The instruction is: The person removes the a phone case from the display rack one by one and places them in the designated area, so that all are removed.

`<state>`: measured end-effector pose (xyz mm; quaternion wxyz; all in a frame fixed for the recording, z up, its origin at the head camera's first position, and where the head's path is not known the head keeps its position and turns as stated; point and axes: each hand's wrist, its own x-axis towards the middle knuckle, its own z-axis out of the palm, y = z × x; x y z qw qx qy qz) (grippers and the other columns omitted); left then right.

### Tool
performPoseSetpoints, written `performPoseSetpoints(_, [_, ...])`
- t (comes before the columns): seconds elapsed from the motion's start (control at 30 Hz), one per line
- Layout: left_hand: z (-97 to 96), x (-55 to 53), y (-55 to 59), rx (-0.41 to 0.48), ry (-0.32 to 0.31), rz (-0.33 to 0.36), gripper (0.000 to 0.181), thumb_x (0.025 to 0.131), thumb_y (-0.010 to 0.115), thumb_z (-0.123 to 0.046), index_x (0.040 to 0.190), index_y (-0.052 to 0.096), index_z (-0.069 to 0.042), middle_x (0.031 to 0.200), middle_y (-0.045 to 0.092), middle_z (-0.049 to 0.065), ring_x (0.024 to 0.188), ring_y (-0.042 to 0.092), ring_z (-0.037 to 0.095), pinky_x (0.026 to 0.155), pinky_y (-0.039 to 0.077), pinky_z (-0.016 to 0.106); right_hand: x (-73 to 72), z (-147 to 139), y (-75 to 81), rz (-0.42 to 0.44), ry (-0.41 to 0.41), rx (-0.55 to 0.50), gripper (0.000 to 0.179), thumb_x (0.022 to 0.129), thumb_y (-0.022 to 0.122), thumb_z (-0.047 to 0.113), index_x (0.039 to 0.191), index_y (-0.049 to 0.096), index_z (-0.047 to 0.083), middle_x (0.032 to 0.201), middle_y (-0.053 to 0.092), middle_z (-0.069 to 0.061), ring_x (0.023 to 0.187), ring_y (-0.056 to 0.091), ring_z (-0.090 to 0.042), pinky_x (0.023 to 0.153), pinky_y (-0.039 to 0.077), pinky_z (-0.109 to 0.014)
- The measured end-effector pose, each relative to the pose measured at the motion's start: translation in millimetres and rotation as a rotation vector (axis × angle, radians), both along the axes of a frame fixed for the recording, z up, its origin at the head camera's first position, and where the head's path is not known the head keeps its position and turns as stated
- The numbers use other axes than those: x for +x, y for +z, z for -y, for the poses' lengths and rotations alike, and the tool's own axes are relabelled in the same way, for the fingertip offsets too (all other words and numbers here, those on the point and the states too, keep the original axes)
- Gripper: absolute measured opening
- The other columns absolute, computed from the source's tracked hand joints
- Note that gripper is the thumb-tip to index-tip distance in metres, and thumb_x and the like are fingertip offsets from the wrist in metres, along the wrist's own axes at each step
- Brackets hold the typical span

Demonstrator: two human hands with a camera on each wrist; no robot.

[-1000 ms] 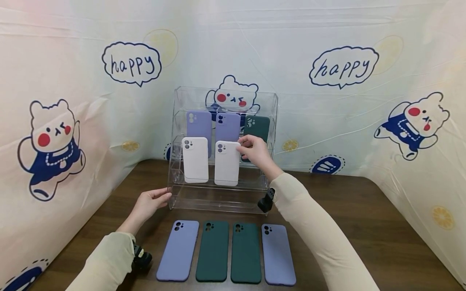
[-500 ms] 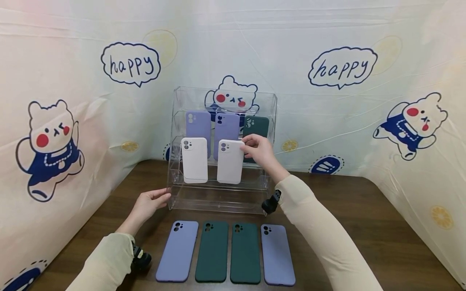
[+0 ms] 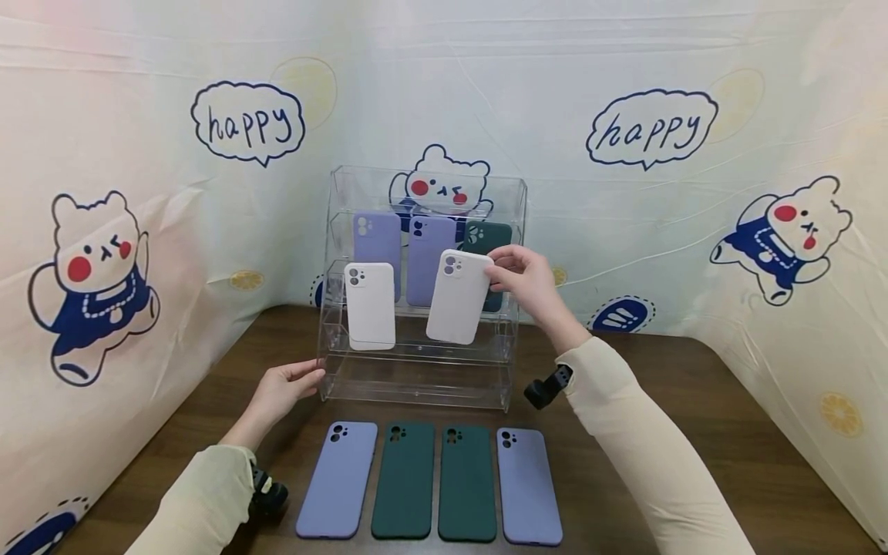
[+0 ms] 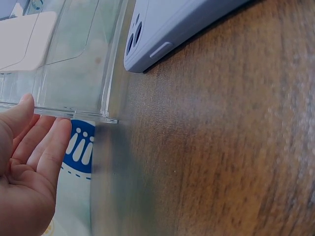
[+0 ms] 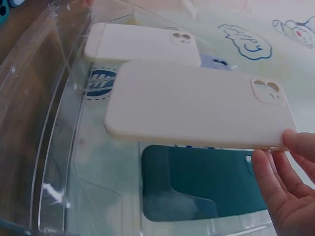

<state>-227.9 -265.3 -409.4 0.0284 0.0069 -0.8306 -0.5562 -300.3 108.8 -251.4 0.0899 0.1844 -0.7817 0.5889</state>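
Note:
My right hand pinches a white phone case by its upper right edge and holds it tilted in front of the clear tiered display rack. The right wrist view shows the thumb on the face of this white case and the fingers at its long edge. A second white phone case stands in the rack's tier to the left. My left hand holds the rack's lower left side edge between thumb and fingers, also visible in the left wrist view beside the clear panel.
On the tier behind stand two lavender phone cases and a green one, partly covered. In front of the rack, two lavender cases and two green cases lie in a row on the wooden table. Printed cloth surrounds the table.
My right hand has lifted the right-hand white phone case out of its tier, moved it right and tilted it. The left hand stays at the rack's side.

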Motion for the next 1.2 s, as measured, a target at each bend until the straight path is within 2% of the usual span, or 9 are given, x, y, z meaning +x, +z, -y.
performPoseSetpoints(0.23, [0.1,-0.2,-1.0,0.002,0.003,0.002,0.047,0.093,0.056,-0.018,0.129,0.045,0.01,0.13,0.045,0.026,0.112,0.05,0.037,0.083,0.051,0.033,15.5,-21,1.7,0.008,0.03,0.002,0.027,0.087,0.066,0.017,0.107,0.06,0.001,0.101,0.061,-0.015,0.087,0.062,-0.025,0.074,0.055,-0.036])
performPoseSetpoints(0.4, [0.4,0.1,-1.5,0.006,0.001,0.001,0.047,0.094,0.056,-0.018,0.129,0.045,0.011,0.13,0.045,0.027,0.112,0.05,0.037,0.083,0.051,0.034,22.7,-38,-3.8,0.031,0.048,0.027,0.03,0.087,0.066,0.019,0.109,0.059,-0.001,0.101,0.06,-0.016,0.086,0.062,-0.025,0.074,0.056,-0.035])
performPoseSetpoints(0.63, [1.3,0.6,-2.0,0.017,-0.012,-0.038,0.045,0.094,0.055,-0.015,0.128,0.044,0.013,0.129,0.045,0.027,0.111,0.05,0.036,0.081,0.052,0.032,32.3,-60,-13.6,0.065,0.082,0.069,0.03,0.086,0.067,0.02,0.106,0.059,-0.002,0.098,0.062,-0.015,0.08,0.062,-0.025,0.073,0.056,-0.036])
performPoseSetpoints(0.83, [0.5,0.8,-1.1,0.009,-0.004,-0.028,0.046,0.094,0.055,-0.016,0.128,0.045,0.012,0.129,0.045,0.027,0.111,0.051,0.035,0.081,0.052,0.032,37.7,-80,-26.2,0.133,0.12,0.092,0.03,0.087,0.066,0.019,0.106,0.058,-0.003,0.097,0.062,-0.016,0.078,0.062,-0.026,0.074,0.055,-0.041])
performPoseSetpoints(1.0, [-0.2,0.4,-1.2,0.007,-0.005,-0.035,0.046,0.094,0.055,-0.015,0.128,0.044,0.013,0.129,0.045,0.027,0.11,0.052,0.035,0.081,0.052,0.032,38.4,-99,-42.1,0.188,0.16,0.071,0.03,0.087,0.066,0.016,0.104,0.057,-0.006,0.091,0.062,-0.016,0.074,0.062,-0.026,0.074,0.054,-0.046])
performPoseSetpoints(1.2, [-0.9,0.7,-0.6,0.009,-0.003,-0.032,0.046,0.094,0.055,-0.015,0.128,0.045,0.012,0.129,0.045,0.027,0.11,0.052,0.035,0.081,0.052,0.033,37.4,-120,-62.3,0.259,0.211,0.027,0.024,0.088,0.063,0.009,0.102,0.054,-0.008,0.084,0.062,-0.011,0.07,0.062,-0.02,0.07,0.056,-0.041])
